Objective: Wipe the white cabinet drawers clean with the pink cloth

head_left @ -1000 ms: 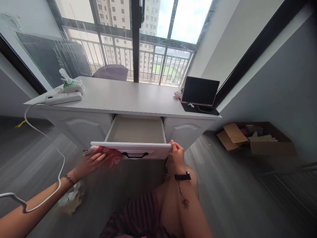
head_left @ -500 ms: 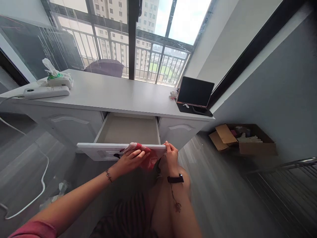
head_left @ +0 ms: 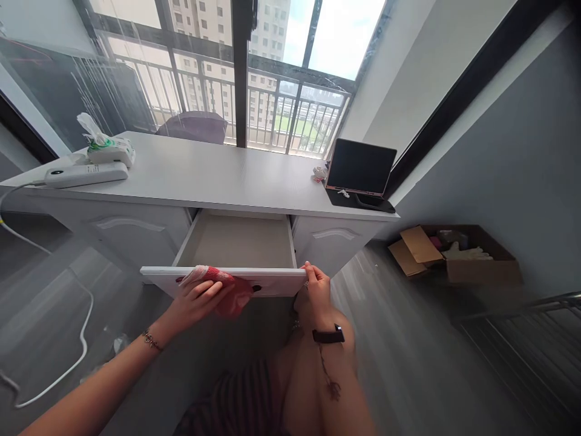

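Left hand [head_left: 195,301] grip closed on a red cloth [head_left: 231,293], pressed to the top edge of the open drawer front [head_left: 278,281], left of middle. Right hand [head_left: 318,292] grip pinching that edge's right end. Long axis left-right, under the worktop [head_left: 218,175].

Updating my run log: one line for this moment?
left hand: pressing red cloth on drawer front | right hand: gripping its right end | drawer: open

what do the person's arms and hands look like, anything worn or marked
Both arms are bare, with no sleeves in view. Behind the left hand sits a thin beaded bracelet. Behind the right hand is a black band, like a watch, and a dark vine-like tattoo runs along that forearm.
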The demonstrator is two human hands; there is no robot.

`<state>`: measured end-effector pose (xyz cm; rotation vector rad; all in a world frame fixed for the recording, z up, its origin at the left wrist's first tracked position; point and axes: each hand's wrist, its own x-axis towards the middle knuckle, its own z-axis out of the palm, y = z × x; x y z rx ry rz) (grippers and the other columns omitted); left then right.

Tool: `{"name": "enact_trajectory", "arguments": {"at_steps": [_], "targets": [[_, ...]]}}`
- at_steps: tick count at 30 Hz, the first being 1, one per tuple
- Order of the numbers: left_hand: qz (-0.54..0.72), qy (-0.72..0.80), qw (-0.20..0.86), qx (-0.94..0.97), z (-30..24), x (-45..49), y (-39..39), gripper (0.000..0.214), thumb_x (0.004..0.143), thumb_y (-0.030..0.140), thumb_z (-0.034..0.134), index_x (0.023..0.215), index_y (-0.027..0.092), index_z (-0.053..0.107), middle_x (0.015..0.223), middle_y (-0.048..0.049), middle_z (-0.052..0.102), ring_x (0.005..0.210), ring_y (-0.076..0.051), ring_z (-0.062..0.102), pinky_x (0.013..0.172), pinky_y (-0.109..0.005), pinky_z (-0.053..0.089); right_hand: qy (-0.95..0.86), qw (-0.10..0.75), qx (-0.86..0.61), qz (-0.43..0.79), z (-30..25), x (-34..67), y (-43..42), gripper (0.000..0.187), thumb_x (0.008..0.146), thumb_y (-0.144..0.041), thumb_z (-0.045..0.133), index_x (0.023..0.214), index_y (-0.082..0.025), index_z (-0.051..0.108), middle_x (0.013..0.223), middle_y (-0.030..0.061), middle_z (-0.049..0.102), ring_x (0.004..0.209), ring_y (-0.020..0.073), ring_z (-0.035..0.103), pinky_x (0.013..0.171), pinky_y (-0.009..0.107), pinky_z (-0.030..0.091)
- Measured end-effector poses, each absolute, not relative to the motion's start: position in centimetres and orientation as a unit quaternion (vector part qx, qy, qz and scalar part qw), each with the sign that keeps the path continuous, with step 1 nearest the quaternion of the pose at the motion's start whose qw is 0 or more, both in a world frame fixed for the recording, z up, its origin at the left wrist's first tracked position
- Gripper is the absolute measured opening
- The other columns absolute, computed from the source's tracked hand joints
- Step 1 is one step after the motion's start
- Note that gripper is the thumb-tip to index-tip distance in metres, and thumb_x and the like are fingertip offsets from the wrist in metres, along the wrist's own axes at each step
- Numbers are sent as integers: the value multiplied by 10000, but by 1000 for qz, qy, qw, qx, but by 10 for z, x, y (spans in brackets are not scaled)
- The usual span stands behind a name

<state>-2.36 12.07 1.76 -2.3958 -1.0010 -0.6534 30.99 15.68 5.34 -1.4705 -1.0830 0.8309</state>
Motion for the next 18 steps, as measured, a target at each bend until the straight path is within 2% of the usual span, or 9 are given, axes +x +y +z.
{"name": "enact_trajectory", "arguments": {"at_steps": [3, 6, 9, 11, 13, 14, 16, 18], "targets": [[-216, -371, 286, -857, 16, -59, 114, 523, 898, 77, 437, 1313, 373, 556, 1038, -26, 687, 986, -166, 595, 1059, -348, 403, -452, 539, -619, 347, 57, 307, 156, 498, 791, -623, 488, 625, -166, 599, 601, 4, 515, 640, 157, 434, 604, 265, 321], [-219, -371, 326, -842, 18, -84, 107, 618, 869, 73, 484, 1413, 363, 439, 1030, -47, 667, 955, -187, 582, 1046, -359, 405, -457, 547, -612, 341, 59, 305, 154, 475, 805, -611, 479, 675, -171, 604, 615, -1, 514, 629, 152, 434, 593, 262, 325], [-242, -405, 339, -814, 14, -101, 101, 716, 854, 85, 502, 1485, 358, 299, 1037, -76, 634, 904, -205, 573, 981, -370, 443, -494, 532, -602, 331, 58, 304, 152, 406, 771, -566, 574, 904, -187, 632, 701, -12, 568, 629, 146, 466, 594, 251, 352], [-257, -435, 329, -798, 2, -110, 99, 745, 845, 97, 516, 1496, 359, 266, 1047, -97, 606, 881, -220, 566, 920, -392, 470, -535, 511, -589, 324, 58, 305, 151, 449, 713, -515, 669, 1035, -208, 609, 805, -11, 611, 671, 149, 511, 621, 246, 384], [-273, -458, 297, -792, -19, -114, 97, 722, 832, 106, 533, 1475, 359, 324, 1037, -105, 592, 883, -237, 559, 882, -417, 479, -571, 493, -580, 309, 58, 308, 153, 454, 684, -483, 712, 1032, -213, 603, 859, -6, 621, 722, 157, 539, 652, 247, 406], [-285, -476, 268, -788, -31, -113, 97, 654, 827, 107, 532, 1427, 344, 423, 1026, -104, 590, 897, -241, 557, 877, -421, 479, -582, 484, -580, 301, 58, 310, 154, 426, 686, -483, 713, 993, -208, 608, 850, -5, 619, 732, 160, 543, 658, 249, 412], [-331, -526, 207, -756, -56, -106, 94, 438, 821, 127, 522, 1216, 276, 639, 1012, -106, 590, 933, -256, 552, 881, -439, 476, -598, 469, -583, 287, 60, 313, 159, 377, 696, -490, 711, 915, -199, 612, 822, -4, 615, 741, 167, 551, 667, 258, 424], [-375, -577, 145, -711, -77, -90, 90, 303, 817, 166, 511, 1040, 205, 713, 1004, -119, 589, 987, -284, 550, 879, -458, 478, -616, 459, -580, 270, 61, 316, 165, 355, 704, -483, 716, 887, -197, 614, 837, 4, 621, 769, 177, 567, 700, 276, 444]]}}
